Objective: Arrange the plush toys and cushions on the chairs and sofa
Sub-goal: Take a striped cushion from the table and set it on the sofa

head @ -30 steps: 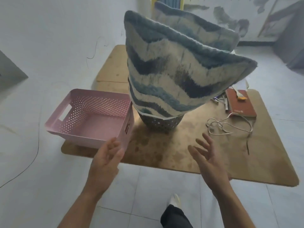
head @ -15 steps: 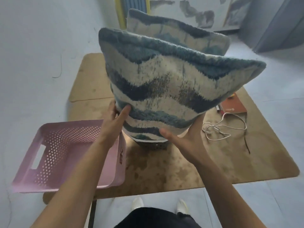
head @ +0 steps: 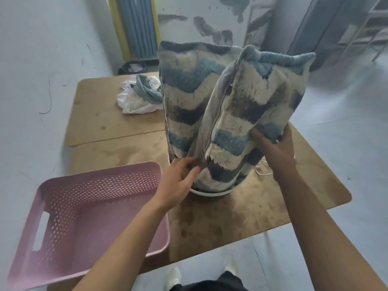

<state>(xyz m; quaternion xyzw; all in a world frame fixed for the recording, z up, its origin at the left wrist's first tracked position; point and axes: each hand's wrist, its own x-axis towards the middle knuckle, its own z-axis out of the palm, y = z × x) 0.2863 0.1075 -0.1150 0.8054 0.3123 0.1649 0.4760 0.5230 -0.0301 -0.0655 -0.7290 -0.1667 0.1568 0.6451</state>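
Two blue-and-cream wavy-striped cushions stand upright in a round white-rimmed basket (head: 210, 193) on the wooden table (head: 241, 211). The front cushion (head: 256, 114) is turned edge-on toward me, its grey back and zip seam showing. My left hand (head: 178, 181) pinches its lower edge at the seam near the basket rim. My right hand (head: 275, 150) grips its lower right side. The rear cushion (head: 184, 91) stays behind it, untouched.
An empty pink perforated basket (head: 84, 217) sits at the table's near-left corner, by my left forearm. A heap of white and teal cloth (head: 140, 93) lies on the far table. A white cord (head: 262, 172) peeks out by my right wrist. Walls stand left and behind.
My hands reached from open air onto the front cushion and took hold. The cushion has turned from face-on to edge-on, and I have stepped closer over the table.
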